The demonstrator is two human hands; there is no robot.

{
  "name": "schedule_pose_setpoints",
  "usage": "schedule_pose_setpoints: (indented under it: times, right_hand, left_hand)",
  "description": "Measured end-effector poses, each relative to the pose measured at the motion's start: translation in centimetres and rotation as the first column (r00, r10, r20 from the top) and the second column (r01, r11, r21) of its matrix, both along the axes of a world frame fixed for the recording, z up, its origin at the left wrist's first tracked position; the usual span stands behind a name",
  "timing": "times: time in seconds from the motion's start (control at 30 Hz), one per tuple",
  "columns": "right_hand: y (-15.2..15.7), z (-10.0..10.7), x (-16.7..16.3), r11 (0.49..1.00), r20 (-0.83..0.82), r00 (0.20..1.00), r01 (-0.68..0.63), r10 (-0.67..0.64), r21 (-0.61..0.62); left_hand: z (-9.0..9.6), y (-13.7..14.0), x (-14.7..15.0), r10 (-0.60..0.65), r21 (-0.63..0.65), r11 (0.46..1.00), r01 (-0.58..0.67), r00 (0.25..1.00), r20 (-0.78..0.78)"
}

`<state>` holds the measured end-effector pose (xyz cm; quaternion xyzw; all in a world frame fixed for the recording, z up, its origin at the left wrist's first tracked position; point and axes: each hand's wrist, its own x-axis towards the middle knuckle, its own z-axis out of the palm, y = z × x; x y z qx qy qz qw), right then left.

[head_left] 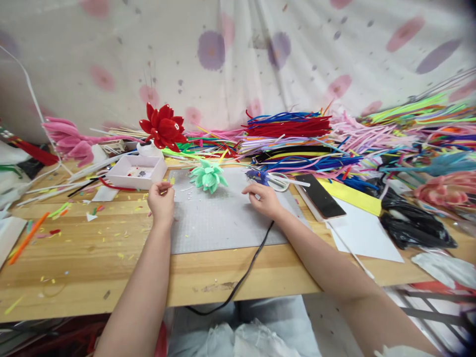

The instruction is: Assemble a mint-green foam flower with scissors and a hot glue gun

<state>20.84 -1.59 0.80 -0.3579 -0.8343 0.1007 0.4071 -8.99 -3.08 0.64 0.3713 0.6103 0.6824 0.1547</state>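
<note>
A mint-green fuzzy flower (208,176) with pointed petals stands on the grey cutting mat (219,228), between my two hands. My left hand (161,202) is at the mat's left edge, close to the white box, its fingers curled together; whatever they may pinch is too small to make out. To the flower's right, my right hand (263,199) hovers with loosely bent fingers, thumb and index apart, nothing visible between them. Just behind it lies a blue glue gun (259,176) with a white glue stick (299,183) sticking out. Tiny white beads (190,194) are scattered left of the flower.
The white box (137,171) holds small pieces. Behind it stand a red flower (163,126) and a pink flower (72,139). Bundles of pipe cleaners (290,126) line the back. A phone (320,196) lies right; a black cord (245,270) crosses the table's front edge.
</note>
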Motion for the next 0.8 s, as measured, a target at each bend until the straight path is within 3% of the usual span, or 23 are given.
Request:
schedule_pose_setpoints:
  times: [0.07, 0.13, 0.17, 0.27, 0.37, 0.43, 0.5, 0.63, 0.8]
  right_hand:
    - [-0.4, 0.6, 1.1, 0.992, -0.006, 1.0, 0.024, -0.025, -0.122]
    - [-0.6, 1.5, 2.0, 0.952, -0.001, 1.0, 0.009, -0.009, -0.305]
    - [-0.7, 2.1, 2.4, 0.907, 0.008, 1.0, -0.016, 0.022, -0.42]
    - [-0.7, 3.7, 3.7, 0.707, -0.027, 0.994, -0.096, 0.108, -0.701]
    - [-0.4, 4.5, 5.3, 0.531, -0.031, 0.982, -0.126, 0.184, -0.838]
    - [-0.1, 4.7, 6.6, 0.461, -0.021, 0.978, -0.116, 0.206, -0.88]
    - [0.1, 4.7, 7.7, 0.443, 0.003, 0.983, -0.08, 0.182, -0.893]
    - [0.4, 4.5, 9.1, 0.478, 0.076, 0.989, 0.005, 0.13, -0.879]
    - [0.8, 3.9, 9.3, 0.536, 0.15, 0.988, 0.102, 0.047, -0.838]
  left_hand:
    - [0.1, 0.0, -0.1, -0.029, -0.021, 0.999, 0.028, 0.999, -0.044]
    - [0.2, -0.2, 0.0, -0.1, -0.061, 0.994, 0.094, 0.989, -0.108]
    - [0.3, -0.3, 0.1, -0.142, -0.093, 0.987, 0.13, 0.979, -0.148]
    - [0.6, -0.9, 0.8, -0.276, -0.246, 0.947, 0.208, 0.917, -0.289]
    - [0.8, -1.4, 1.6, -0.392, -0.408, 0.886, 0.221, 0.827, -0.403]
    - [0.8, -1.5, 1.9, -0.446, -0.468, 0.856, 0.219, 0.77, -0.456]
    - [0.6, -1.4, 1.9, -0.48, -0.494, 0.843, 0.212, 0.71, -0.514]
    - [0.0, -1.1, 1.8, -0.518, -0.508, 0.838, 0.198, 0.581, -0.628]
    - [-0.6, -0.9, 2.1, -0.542, -0.53, 0.825, 0.193, 0.534, -0.649]
